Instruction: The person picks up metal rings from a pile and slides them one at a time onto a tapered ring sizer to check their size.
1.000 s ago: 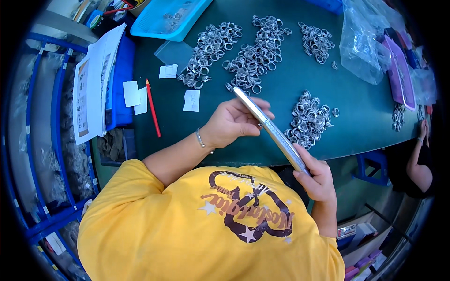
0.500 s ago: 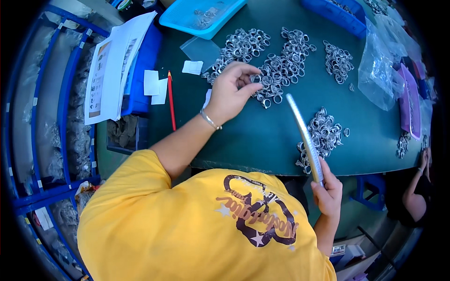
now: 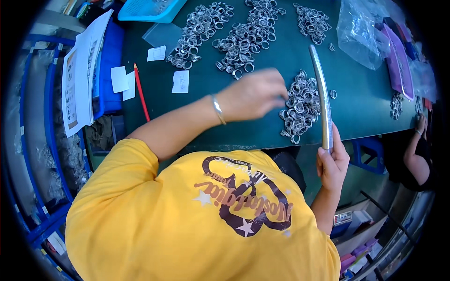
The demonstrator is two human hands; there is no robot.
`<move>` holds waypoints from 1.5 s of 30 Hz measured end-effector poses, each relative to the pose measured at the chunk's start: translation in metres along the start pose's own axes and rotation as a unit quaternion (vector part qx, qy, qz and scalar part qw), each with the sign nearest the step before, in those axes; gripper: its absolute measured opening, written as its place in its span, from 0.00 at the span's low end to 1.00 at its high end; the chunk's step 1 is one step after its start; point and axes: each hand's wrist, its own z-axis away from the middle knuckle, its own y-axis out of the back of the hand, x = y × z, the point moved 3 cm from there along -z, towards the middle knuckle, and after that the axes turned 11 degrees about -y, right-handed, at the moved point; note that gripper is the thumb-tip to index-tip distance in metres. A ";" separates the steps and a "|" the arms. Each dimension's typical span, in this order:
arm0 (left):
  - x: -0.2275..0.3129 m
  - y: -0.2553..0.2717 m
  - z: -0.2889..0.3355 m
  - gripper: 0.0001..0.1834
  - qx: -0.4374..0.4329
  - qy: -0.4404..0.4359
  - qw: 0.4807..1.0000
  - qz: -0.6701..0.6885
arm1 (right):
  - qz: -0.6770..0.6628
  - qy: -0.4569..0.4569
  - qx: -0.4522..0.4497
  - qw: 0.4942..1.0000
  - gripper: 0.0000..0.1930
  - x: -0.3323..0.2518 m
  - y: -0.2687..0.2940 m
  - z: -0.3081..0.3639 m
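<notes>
My right hand (image 3: 333, 164) is closed around the thick end of a ring mandrel (image 3: 323, 93), a long tapered metal stick. The mandrel points away from me, and no ring shows on it. Just left of the mandrel lies a near pile of silver rings (image 3: 300, 110). My left hand (image 3: 258, 93), with a silver bangle at its wrist, is at the left edge of this pile. Motion smears its fingers, so whether a ring is in them cannot be made out. Beyond that hand lie a middle ring pile (image 3: 248, 42) and a left ring pile (image 3: 201, 28).
A smaller ring pile (image 3: 313, 23) lies far right, near clear plastic bags (image 3: 358, 37) and a purple tray (image 3: 398, 65). A red pencil (image 3: 141, 93), paper slips (image 3: 180, 82), a blue bin (image 3: 111, 61) and a light-blue basket (image 3: 150, 16) are leftward. Another person's arm (image 3: 415, 145) shows at right.
My left hand has come from the middle pile, where it pinched a ring, rightward and nearer to the near pile. The mandrel stands more upright in the picture. The whole view has shifted.
</notes>
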 end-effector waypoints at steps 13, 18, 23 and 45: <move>-0.013 0.009 0.028 0.07 0.110 0.405 0.802 0.426 | 0.024 -0.023 -0.051 0.998 0.29 0.007 -0.006 -0.001; -0.025 0.013 0.053 0.08 0.271 0.333 0.687 0.586 | 0.107 -0.001 -0.092 0.990 0.28 0.008 -0.004 0.001; -0.021 0.019 0.052 0.10 0.298 0.346 0.662 0.595 | 0.208 0.052 -0.177 0.961 0.28 -0.004 -0.014 -0.002; -0.017 0.029 0.029 0.12 0.295 0.302 0.834 0.354 | 0.029 -0.093 -0.164 0.982 0.30 0.002 -0.008 -0.002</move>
